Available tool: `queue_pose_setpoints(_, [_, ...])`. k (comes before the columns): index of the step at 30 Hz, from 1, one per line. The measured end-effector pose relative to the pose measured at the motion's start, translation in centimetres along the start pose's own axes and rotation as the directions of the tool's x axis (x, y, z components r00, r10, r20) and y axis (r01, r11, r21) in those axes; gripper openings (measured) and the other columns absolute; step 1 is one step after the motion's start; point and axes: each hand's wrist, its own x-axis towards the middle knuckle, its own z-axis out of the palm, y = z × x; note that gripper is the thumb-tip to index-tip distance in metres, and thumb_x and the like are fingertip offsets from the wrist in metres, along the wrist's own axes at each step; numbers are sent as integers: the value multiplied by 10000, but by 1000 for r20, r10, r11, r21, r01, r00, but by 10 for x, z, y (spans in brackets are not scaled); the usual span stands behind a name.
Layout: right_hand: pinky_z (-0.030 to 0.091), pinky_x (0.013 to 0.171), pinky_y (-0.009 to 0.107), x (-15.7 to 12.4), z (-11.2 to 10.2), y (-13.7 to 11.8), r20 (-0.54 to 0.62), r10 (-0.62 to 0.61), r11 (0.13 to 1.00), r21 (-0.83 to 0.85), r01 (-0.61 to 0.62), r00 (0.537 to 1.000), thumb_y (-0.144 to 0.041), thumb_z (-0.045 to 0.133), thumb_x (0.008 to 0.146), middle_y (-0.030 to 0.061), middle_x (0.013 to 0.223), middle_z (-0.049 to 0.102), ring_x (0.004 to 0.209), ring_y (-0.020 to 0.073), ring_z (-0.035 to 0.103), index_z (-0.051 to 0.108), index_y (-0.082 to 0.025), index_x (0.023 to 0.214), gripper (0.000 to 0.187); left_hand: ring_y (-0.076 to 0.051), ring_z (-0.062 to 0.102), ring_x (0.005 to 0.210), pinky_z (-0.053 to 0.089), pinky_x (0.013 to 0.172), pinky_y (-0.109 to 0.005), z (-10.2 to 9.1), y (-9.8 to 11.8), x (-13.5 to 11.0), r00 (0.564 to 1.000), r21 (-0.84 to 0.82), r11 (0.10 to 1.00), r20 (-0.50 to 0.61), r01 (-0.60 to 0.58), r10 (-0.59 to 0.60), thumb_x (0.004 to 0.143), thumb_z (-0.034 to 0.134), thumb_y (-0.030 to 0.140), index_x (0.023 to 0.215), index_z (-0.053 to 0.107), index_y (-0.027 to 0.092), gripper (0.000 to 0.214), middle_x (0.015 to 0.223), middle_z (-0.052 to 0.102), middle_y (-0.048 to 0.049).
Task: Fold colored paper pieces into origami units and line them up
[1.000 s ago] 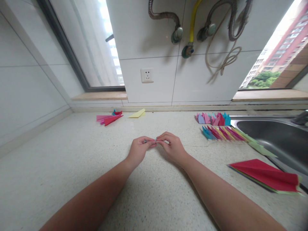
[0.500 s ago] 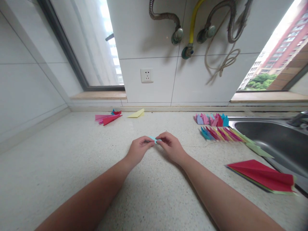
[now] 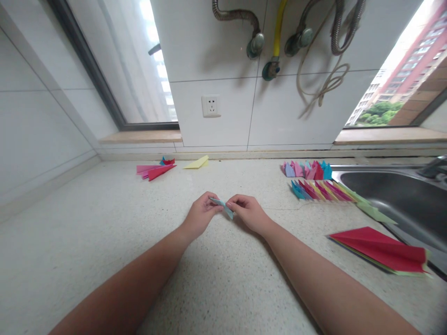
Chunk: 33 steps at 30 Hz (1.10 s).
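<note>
Pale-blue folded paper (image 3: 228, 212) pinched between two hands, out from the tabletop's (image 3: 216, 279) back edge.
The left hand (image 3: 201, 212) has thumb and fingers closed on the paper's left part; the right hand (image 3: 250, 213) nips it near the middle with thumb and fingertips, leaving a pointed end free toward the near side; whether it touches the tabletop cannot be told. It should be very light, stiffer along its layered folds, and easily creased or torn; a light fingertip pinch on the thick folds looks safer than gripping the thin point.
</note>
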Motion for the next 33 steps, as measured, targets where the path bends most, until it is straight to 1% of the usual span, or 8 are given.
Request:
queue_pose_setpoints(5, [423, 665, 276, 0, -3, 0, 39, 22, 999, -28, -21, 999, -350, 591, 866, 10, 703, 647, 661, 137, 546, 688, -162, 785, 227, -145, 638, 769, 477, 744, -280, 1, 1, -1, 999, -29, 999, 25, 28, -27, 731, 748, 207, 899, 557, 180, 256, 774, 647, 8])
queue_pose_setpoints(8, [424, 666, 278, 0, -3, 0, 74, 27, 1000, -9, -27, 997, -358, 573, 877, 9, 702, 636, 663, 138, 541, 674, -168, 787, 234, -147, 643, 768, 486, 755, -289, 2, 1, -1, 998, -58, 997, 34, 46, -44, 715, 763, 209, 897, 558, 182, 275, 777, 654, 5])
queue_pose_setpoints(12, [427, 664, 277, -1, -2, -4, 84, 8, 1000, -11, -7, 996, -352, 573, 872, 13, 720, 628, 674, 140, 536, 646, -173, 788, 211, -153, 647, 777, 495, 767, -300, 3, 0, -1, 997, -76, 994, 37, 75, -72, 695, 778, 229, 888, 568, 184, 289, 787, 660, 0])
queue_pose_setpoints(18, [409, 658, 264, -2, -1, -6, 106, -37, 994, -97, 47, 994, -295, 509, 894, 3, 713, 588, 686, 139, 519, 608, -173, 780, 194, -137, 625, 756, 480, 748, -281, 5, 1, -2, 997, -63, 995, 25, 76, -74, 689, 775, 229, 866, 576, 176, 272, 762, 647, 14])
queue_pose_setpoints(24, [392, 614, 246, -1, 2, -4, 61, -23, 991, -130, 31, 998, -256, 510, 887, -2, 714, 567, 667, 132, 496, 587, -178, 805, 137, -135, 618, 769, 476, 740, -270, 3, -3, -2, 998, -65, 997, 26, 51, -50, 716, 752, 217, 878, 581, 178, 239, 781, 644, 14])
queue_pose_setpoints(28, [392, 607, 246, -2, 2, -8, 63, -55, 979, -195, 66, 997, -239, 494, 895, 1, 713, 574, 661, 133, 499, 578, -177, 811, 134, -138, 624, 777, 483, 741, -271, 2, -4, -1, 998, -66, 996, 35, 60, -58, 718, 755, 230, 891, 583, 179, 249, 796, 652, 7])
queue_pose_setpoints(33, [388, 615, 258, -3, 2, -10, 43, -118, 946, -300, 125, 992, -224, 488, 908, 9, 726, 583, 673, 140, 503, 571, -178, 823, 127, -137, 631, 781, 493, 740, -270, 3, -4, 0, 996, -112, 991, 39, 78, -74, 706, 766, 226, 908, 575, 178, 282, 800, 655, 7])
